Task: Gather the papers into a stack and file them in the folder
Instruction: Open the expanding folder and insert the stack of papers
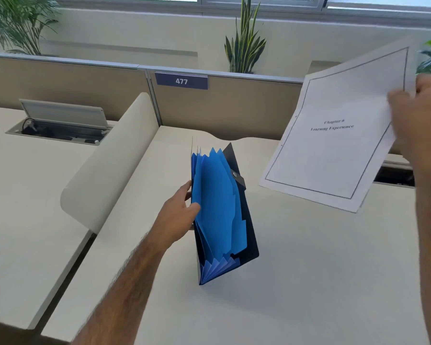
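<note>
At center desk (309, 282) stands the expanding folder (219, 215), left hand (177, 215) spreading its pockets; at two o'clock the right hand (418, 120) pinches light, floppy papers (334, 145) by an edge.

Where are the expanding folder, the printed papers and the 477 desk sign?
expanding folder (217, 195), head view, on a blue divider.
printed papers (334, 155), head view, on the front page.
477 desk sign (181, 81), head view, on its number.

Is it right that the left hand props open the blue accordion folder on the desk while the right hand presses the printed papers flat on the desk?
Not quite: in the head view the right hand holds the white printed papers up in the air.
</note>
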{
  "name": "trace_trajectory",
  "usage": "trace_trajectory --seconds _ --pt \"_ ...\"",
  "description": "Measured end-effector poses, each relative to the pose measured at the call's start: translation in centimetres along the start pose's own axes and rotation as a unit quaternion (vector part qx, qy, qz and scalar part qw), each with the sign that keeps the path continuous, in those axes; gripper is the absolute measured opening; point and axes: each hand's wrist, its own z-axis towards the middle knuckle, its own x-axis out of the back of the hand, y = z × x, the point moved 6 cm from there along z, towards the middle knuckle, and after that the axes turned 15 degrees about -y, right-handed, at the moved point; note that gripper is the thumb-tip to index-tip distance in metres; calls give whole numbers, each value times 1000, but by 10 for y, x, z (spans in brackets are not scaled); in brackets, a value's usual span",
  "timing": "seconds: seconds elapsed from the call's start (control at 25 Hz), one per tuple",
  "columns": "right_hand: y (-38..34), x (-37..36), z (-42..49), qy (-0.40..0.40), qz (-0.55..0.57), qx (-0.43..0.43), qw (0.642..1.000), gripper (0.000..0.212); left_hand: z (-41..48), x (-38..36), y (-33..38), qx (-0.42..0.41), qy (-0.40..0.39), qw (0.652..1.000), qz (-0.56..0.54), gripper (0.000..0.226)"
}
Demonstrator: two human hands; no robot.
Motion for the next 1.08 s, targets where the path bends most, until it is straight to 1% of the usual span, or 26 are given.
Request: trace_trajectory --seconds 0.04,0.12,0.16,0.24,0.4,0.56,0.64,0.76,0.92,0.96,1.04,1.08 --pt "-20 4 1 3 5 16 1000 33 0 0 -1 0 -1 1000 -2 62" --pt "-59 1 -6 -14 -29 48 998 31 1 2 -2 -1 -1 1000 -5 62" --pt "-75 -6 -11 -29 -53 65 996 29 1 2 -2 -1 -2 1000 -7 62" --pt "-100 -26 -21 -74 -60 92 991 21 1 2 -3 -2 -5 1000 -12 63" --pt "-121 -84 -39 -141 -80 124 979 18 1 2 -3 -5 -5 1000 -23 67" --pt "-128 -134 -65 -192 -138 154 959 17 3 3 -6 -6 0 999 -33 70" --pt "-126 -159 -78 -225 -162 155 948 17 5 3 -8 -5 0 1000 -28 70" --pt "-120 -186 -93 -277 -181 138 933 10 7 2 -10 -9 -3 1000 -20 71" --pt "-112 -206 -95 -316 -199 96 923 27 9 4 -12 -11 -1 1000 -15 74" --pt "-110 -212 -95 -324 -202 90 920 26 9 4 -13 -12 -1 1000 -13 74" --pt "-105 -226 -97 -337 -209 80 914 16 10 4 -13 -13 -2 1000 -6 75" --pt "-103 -234 -98 -344 -212 76 912 16 10 3 -13 -13 -3 1000 -3 75"
